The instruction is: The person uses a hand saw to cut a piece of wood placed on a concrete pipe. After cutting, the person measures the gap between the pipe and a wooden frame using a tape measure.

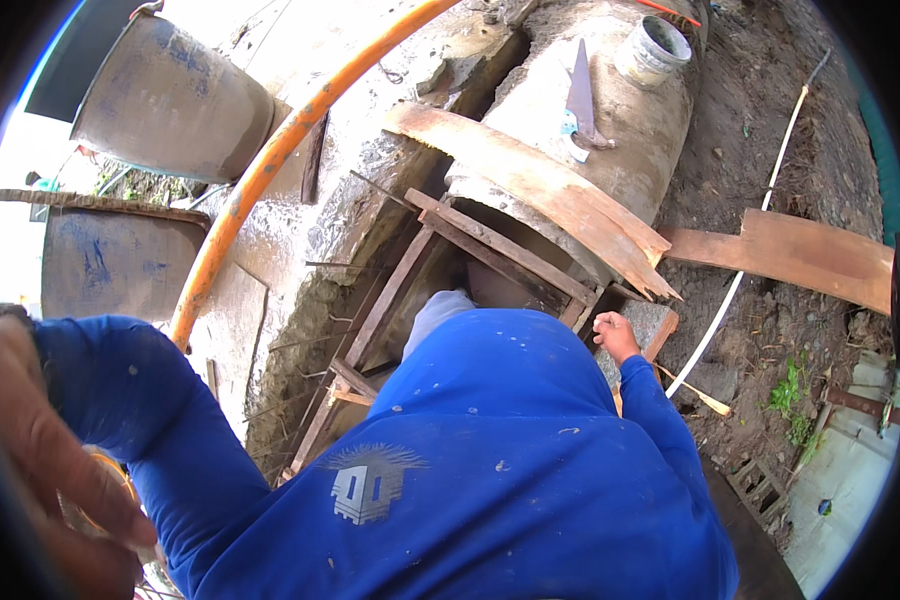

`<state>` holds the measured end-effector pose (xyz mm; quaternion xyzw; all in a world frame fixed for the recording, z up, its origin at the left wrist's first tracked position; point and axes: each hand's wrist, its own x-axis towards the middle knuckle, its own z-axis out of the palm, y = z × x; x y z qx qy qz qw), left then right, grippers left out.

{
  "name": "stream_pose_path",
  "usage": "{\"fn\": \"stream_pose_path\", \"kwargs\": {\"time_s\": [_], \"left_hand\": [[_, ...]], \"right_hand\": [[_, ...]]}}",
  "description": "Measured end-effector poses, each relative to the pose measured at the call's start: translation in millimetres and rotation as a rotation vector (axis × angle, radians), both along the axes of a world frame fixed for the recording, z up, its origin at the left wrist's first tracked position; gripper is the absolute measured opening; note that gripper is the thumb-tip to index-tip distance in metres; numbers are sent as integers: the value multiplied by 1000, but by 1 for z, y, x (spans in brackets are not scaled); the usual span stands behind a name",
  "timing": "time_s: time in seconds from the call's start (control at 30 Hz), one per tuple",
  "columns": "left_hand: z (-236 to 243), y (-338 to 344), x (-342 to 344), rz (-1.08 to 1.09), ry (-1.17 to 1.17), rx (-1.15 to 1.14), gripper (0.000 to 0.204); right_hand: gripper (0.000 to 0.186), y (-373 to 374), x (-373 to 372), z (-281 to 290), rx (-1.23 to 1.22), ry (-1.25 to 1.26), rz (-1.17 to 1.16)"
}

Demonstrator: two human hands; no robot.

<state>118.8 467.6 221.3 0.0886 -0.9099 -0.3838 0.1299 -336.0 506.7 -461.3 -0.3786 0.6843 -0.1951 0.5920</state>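
My left hand [55, 450] is large and close at the left edge, fingers extended downward and partly out of view, with nothing visible in them. My right hand [615, 332] is closed, fingers curled beside a grey block [638, 335] with a wooden edge; what it holds, if anything, I cannot make out. My blue-clad body fills the lower middle, a grey leg [430, 315] behind it. A wooden frame [495, 250] lies over the opening at a large concrete pipe [630, 140]. A broken curved plank [510, 170] crosses the pipe.
A handsaw [580, 95] and small bucket [652, 52] rest on the pipe. An orange hose [245, 190] arches past two weathered containers [170, 100] at left. Thin bars jut from broken concrete. A plank [800, 260], white rod [770, 200] and pale sheet [835, 500] lie right.
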Motion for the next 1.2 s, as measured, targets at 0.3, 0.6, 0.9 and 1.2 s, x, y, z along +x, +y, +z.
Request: {"fn": "stream_pose_path", "kwargs": {"time_s": [0.3, 0.6, 0.9, 1.2], "left_hand": [[-85, -89, 59, -97, 102, 69, 42], [-155, -164, 99, -75, 226, 166, 61], [-193, -236, 121, 111, -247, 445, 63], [-271, -296, 126, 101, -341, 423, 51]], "right_hand": [[28, 32, -17, 9, 55, 29, -1], [31, 51, 18, -28, 169, 36, -31], [62, 72, 184, -117, 233, -157, -301], [39, 89, 232, -49, 444, -60, -667]]}}
